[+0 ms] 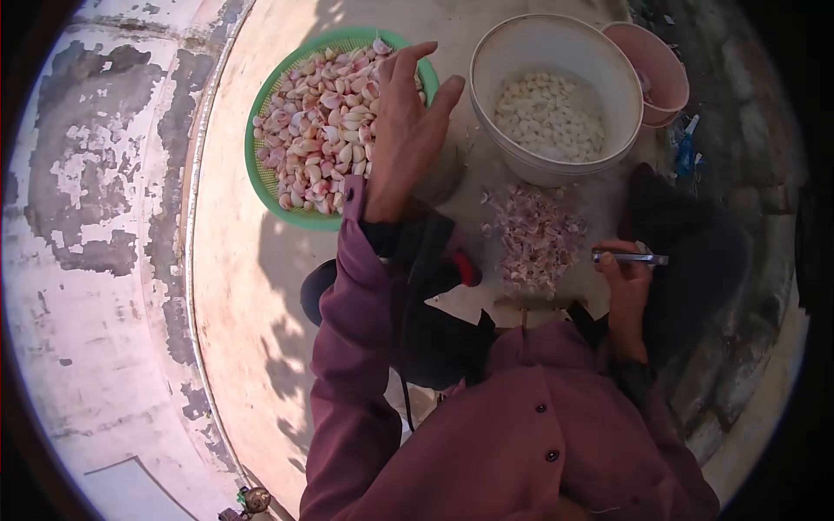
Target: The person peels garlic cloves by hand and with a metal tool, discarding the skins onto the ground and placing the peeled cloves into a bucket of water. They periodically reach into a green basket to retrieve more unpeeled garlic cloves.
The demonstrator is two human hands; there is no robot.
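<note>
Spread over the right side of a green plastic basket (pixel 254 165) is my left hand (pixel 405 126), its thumb and fingers apart and nothing seen in them. Unpeeled garlic cloves (pixel 321 130), pinkish and white, heap up in that basket. Near my right knee, my right hand (pixel 627 291) is closed around a short, shiny metal tool (pixel 643 258); its exact kind is not clear. A pile of purplish garlic skins (pixel 534 239) lies on the ground between my feet, to the left of this hand. Peeled cloves (pixel 549 117) sit in a white bucket (pixel 486 95) ahead.
Behind the bucket on the right stands a pink tub (pixel 669 74). Blue litter (pixel 686 152) lies by the rough stone edge (pixel 738 174). On the left, a pipe (pixel 193 217) runs along the peeling wall (pixel 95 156). My dark-clothed legs flank the skins.
</note>
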